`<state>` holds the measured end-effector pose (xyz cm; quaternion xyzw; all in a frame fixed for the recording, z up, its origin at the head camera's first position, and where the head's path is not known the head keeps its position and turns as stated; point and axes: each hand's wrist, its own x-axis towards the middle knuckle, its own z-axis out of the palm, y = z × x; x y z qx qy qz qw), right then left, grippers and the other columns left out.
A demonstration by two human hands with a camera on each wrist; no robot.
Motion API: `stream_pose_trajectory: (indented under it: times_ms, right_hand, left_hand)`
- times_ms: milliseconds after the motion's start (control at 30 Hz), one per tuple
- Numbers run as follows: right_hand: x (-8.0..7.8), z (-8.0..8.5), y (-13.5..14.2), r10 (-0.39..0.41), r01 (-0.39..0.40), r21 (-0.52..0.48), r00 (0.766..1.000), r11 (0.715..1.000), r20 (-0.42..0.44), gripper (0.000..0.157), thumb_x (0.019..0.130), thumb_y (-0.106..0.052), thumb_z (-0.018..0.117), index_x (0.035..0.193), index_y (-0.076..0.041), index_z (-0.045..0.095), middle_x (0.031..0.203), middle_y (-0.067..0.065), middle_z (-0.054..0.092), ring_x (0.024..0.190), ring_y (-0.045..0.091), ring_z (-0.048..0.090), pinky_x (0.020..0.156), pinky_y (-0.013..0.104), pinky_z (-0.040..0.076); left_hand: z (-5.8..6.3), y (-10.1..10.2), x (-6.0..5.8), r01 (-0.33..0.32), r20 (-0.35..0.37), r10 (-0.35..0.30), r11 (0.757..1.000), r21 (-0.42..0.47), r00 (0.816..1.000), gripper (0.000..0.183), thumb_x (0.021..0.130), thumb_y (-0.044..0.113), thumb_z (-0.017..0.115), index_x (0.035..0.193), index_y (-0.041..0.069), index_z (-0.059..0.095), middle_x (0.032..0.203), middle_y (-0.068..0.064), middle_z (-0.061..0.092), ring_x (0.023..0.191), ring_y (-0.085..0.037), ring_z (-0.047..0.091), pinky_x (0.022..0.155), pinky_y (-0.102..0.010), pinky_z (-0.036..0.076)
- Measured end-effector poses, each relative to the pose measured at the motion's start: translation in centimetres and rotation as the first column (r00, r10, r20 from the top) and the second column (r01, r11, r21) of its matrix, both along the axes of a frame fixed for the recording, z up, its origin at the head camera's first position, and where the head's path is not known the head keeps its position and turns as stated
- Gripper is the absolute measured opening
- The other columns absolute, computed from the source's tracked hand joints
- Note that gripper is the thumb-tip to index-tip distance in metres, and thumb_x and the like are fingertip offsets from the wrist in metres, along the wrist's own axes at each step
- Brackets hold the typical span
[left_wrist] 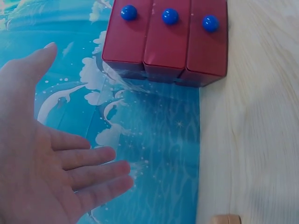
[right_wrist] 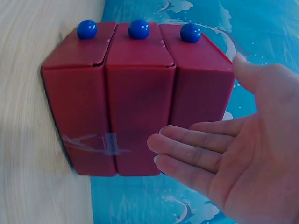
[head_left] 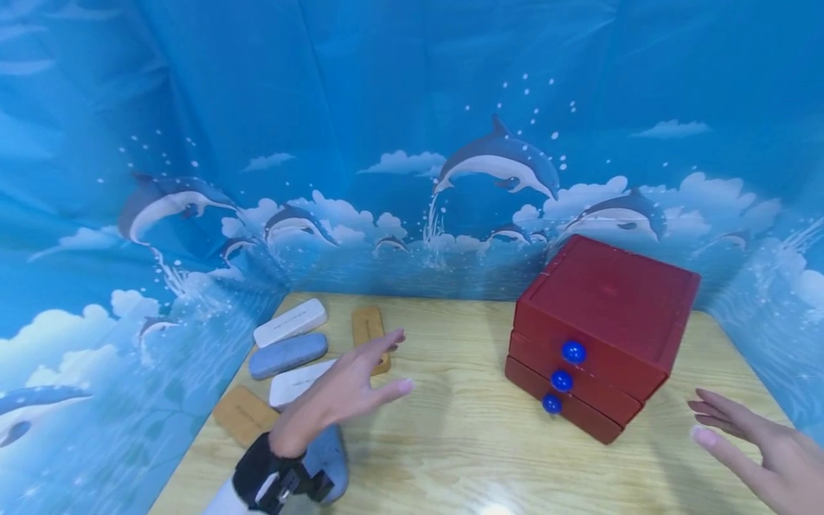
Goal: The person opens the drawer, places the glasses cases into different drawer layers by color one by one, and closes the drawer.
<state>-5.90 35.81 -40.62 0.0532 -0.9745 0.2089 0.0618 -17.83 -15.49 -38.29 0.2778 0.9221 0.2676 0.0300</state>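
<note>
A dark red three-drawer box stands on the wooden table, each drawer with a round blue knob. All its drawers are closed. My left hand, fingers extended and thumb apart, hovers over the left side of the table and holds nothing. Below and around it lie several oblong cases like glasses cases: a white one, a grey-blue one and a brown one among them. Off the box's right side, my right hand is held with its fingers extended; its palm is bare in the right wrist view.
Another brown case lies behind the left hand, partly hidden by it. A second grey-blue case shows beside the left wrist strap. A blue dolphin-print sheet rises behind the table and along both sides.
</note>
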Motion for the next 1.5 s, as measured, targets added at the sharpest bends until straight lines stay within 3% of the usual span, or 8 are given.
stream_pose_trajectory:
  times_ms: [67, 167, 300, 400, 733, 1033, 1300, 1500]
  right_hand:
    - [0.0, 0.3, 0.0, 0.002, -0.002, -0.026, 1.000, 1.000, -0.006, 0.058, 0.096, -0.030, 0.057, 0.135, 0.010, 0.039, 0.117, 0.027, 0.061, 0.089, 0.011, 0.064, 0.067, 0.059, 0.046]
    - [-0.1, 0.6, 0.0, 0.002, -0.001, -0.043, 1.000, 0.999, 0.016, 0.055, 0.098, -0.030, 0.054, 0.136, 0.007, 0.040, 0.117, 0.023, 0.062, 0.085, -0.011, 0.052, 0.065, 0.053, 0.049]
    - [-0.1, 0.9, -0.2, 0.004, -0.003, -0.050, 1.000, 0.999, 0.021, 0.052, 0.098, -0.030, 0.054, 0.136, 0.003, 0.043, 0.116, 0.015, 0.065, 0.087, -0.011, 0.053, 0.062, 0.039, 0.052]
    - [-0.3, 0.9, -0.4, 0.006, -0.002, -0.063, 0.999, 0.998, 0.053, 0.050, 0.100, -0.031, 0.050, 0.137, 0.002, 0.042, 0.115, 0.013, 0.065, 0.088, -0.011, 0.053, 0.062, 0.035, 0.051]
    - [-1.1, 1.3, -0.8, 0.005, 0.022, -0.161, 0.986, 0.987, 0.165, 0.053, 0.105, -0.038, 0.032, 0.138, 0.003, 0.041, 0.115, 0.014, 0.065, 0.088, -0.002, 0.060, 0.068, 0.042, 0.053]
    - [-2.1, 2.3, -1.2, 0.046, 0.028, -0.266, 0.963, 0.964, 0.267, 0.061, 0.106, -0.041, 0.020, 0.140, 0.007, 0.034, 0.123, 0.025, 0.058, 0.096, 0.019, 0.065, 0.070, 0.030, 0.054]
    - [-2.3, 2.9, -1.7, 0.057, 0.030, -0.301, 0.959, 0.953, 0.277, 0.061, 0.106, -0.042, 0.020, 0.139, 0.006, 0.036, 0.122, 0.023, 0.059, 0.093, 0.006, 0.063, 0.072, 0.028, 0.053]
    - [-2.5, 3.0, -2.0, 0.064, 0.032, -0.332, 0.960, 0.943, 0.274, 0.061, 0.106, -0.039, 0.020, 0.136, 0.011, 0.037, 0.119, 0.024, 0.060, 0.091, 0.005, 0.063, 0.072, 0.028, 0.054]
  left_hand:
    - [0.1, 0.4, -0.3, 0.026, 0.020, -0.026, 0.999, 0.027, 0.999, 0.077, 0.090, 0.066, 0.046, 0.150, 0.029, 0.017, 0.147, 0.003, 0.038, 0.118, -0.017, 0.050, 0.095, -0.045, 0.043]
    - [0.3, 1.3, -0.7, 0.046, 0.042, -0.047, 0.998, 0.042, 0.998, 0.076, 0.090, 0.066, 0.046, 0.150, 0.028, 0.018, 0.147, 0.003, 0.038, 0.117, -0.016, 0.050, 0.094, -0.042, 0.044]
    - [0.4, 2.7, -1.4, 0.067, 0.042, -0.069, 0.997, 0.043, 0.997, 0.075, 0.090, 0.066, 0.045, 0.150, 0.028, 0.019, 0.146, 0.003, 0.040, 0.119, -0.014, 0.049, 0.094, -0.040, 0.044]
    - [0.6, 3.6, -1.8, 0.078, 0.036, -0.079, 0.996, 0.041, 0.996, 0.075, 0.090, 0.067, 0.044, 0.150, 0.029, 0.019, 0.146, 0.005, 0.039, 0.121, -0.014, 0.047, 0.095, -0.043, 0.043]
    - [1.7, 6.2, -3.0, 0.136, 0.021, -0.137, 0.989, 0.054, 0.990, 0.073, 0.091, 0.067, 0.041, 0.149, 0.027, 0.024, 0.143, 0.004, 0.044, 0.118, -0.012, 0.049, 0.091, -0.040, 0.046]
    - [2.4, 8.2, -4.2, 0.163, 0.032, -0.165, 0.985, 0.064, 0.986, 0.076, 0.089, 0.074, 0.035, 0.148, 0.026, 0.029, 0.137, 0.004, 0.051, 0.113, -0.010, 0.053, 0.087, -0.032, 0.047]
    - [3.4, 10.4, -5.3, 0.175, 0.079, -0.183, 0.979, 0.105, 0.980, 0.075, 0.089, 0.074, 0.034, 0.145, 0.024, 0.036, 0.130, 0.005, 0.056, 0.108, -0.006, 0.055, 0.088, -0.033, 0.048]
    - [3.8, 11.9, -5.8, 0.202, 0.107, -0.215, 0.972, 0.122, 0.971, 0.074, 0.090, 0.074, 0.032, 0.145, 0.025, 0.037, 0.129, 0.008, 0.056, 0.108, -0.006, 0.054, 0.089, -0.037, 0.048]
